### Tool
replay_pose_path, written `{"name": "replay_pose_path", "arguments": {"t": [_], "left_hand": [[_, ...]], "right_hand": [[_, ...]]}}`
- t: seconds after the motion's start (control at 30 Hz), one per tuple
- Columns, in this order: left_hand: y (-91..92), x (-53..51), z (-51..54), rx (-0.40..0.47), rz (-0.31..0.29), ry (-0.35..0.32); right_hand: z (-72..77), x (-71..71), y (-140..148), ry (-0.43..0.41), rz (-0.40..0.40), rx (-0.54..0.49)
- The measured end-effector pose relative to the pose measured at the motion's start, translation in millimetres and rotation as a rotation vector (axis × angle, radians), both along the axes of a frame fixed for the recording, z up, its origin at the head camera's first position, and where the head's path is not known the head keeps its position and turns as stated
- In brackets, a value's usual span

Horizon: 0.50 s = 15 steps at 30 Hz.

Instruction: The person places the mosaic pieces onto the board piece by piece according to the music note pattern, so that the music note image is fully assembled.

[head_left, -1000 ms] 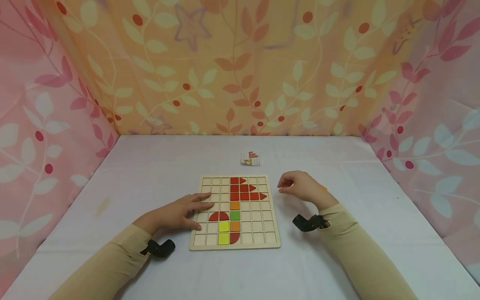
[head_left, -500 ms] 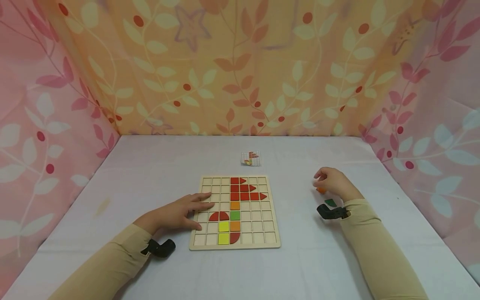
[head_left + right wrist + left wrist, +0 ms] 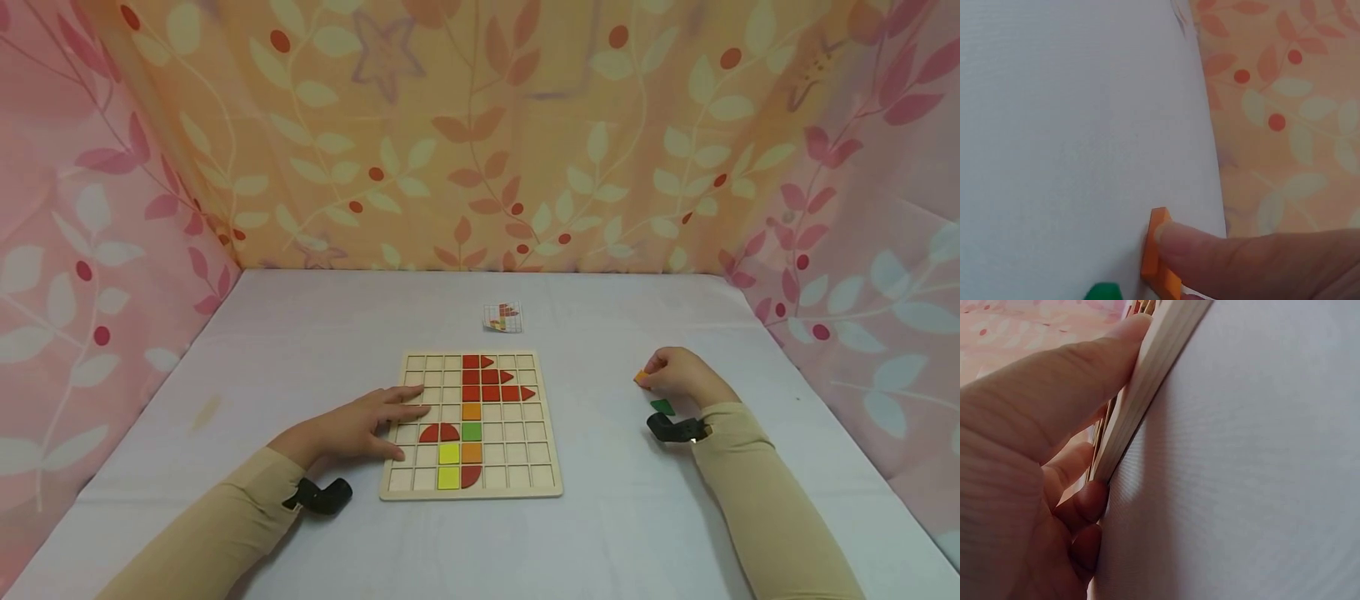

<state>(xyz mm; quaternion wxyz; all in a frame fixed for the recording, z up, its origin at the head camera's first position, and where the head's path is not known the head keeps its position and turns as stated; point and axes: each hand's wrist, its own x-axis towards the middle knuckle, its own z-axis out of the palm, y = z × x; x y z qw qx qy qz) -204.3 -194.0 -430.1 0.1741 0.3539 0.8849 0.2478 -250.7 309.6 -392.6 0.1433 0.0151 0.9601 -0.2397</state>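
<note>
My left hand (image 3: 352, 429) rests on the left side of a wooden grid board (image 3: 517, 454), fingers spread over its squares. In the left wrist view the thumb lies on top of the board's edge (image 3: 1138, 406), and curled fingertips sit beside that edge. Red, orange, green and yellow pieces fill part of the grid. Off to the right of the board, my right hand (image 3: 682, 375) pinches an orange piece (image 3: 1155, 250), which looks like a flat block in the right wrist view. A green piece (image 3: 662, 407) lies on the table just below that hand.
A small card (image 3: 502, 317) printed with a coloured grid pattern lies behind the board. White cloth (image 3: 322, 325) covers the table, and patterned curtains (image 3: 480, 133) stand along the back and both sides.
My right hand has moved right, from beside the board to the orange piece, and now pinches it. The green piece has come into view. My left hand has stayed on the board.
</note>
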Motion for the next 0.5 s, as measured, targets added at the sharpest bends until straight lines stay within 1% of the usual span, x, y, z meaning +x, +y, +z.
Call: {"name": "replay_pose_path", "arguments": {"t": [0.13, 0.23, 0.37, 0.5], "left_hand": [[-0.2, 0.1, -0.2, 0.005, -0.004, -0.004], [-0.1, 0.3, -0.2, 0.009, -0.002, -0.015], [0.1, 0.1, -0.4, 0.009, -0.002, -0.014], [0.0, 0.0, -0.2, 0.003, 0.002, -0.009]], "right_hand": [[-2.4, -0.8, 0, 0.024, 0.006, -0.004], [-2.0, -2.2, -2, 0.013, 0.001, -0.031], [2.1, -4.0, -7, 0.005, 0.008, -0.055], [8.5, -4.0, -17, 0.032, 0.036, -0.076]]}}
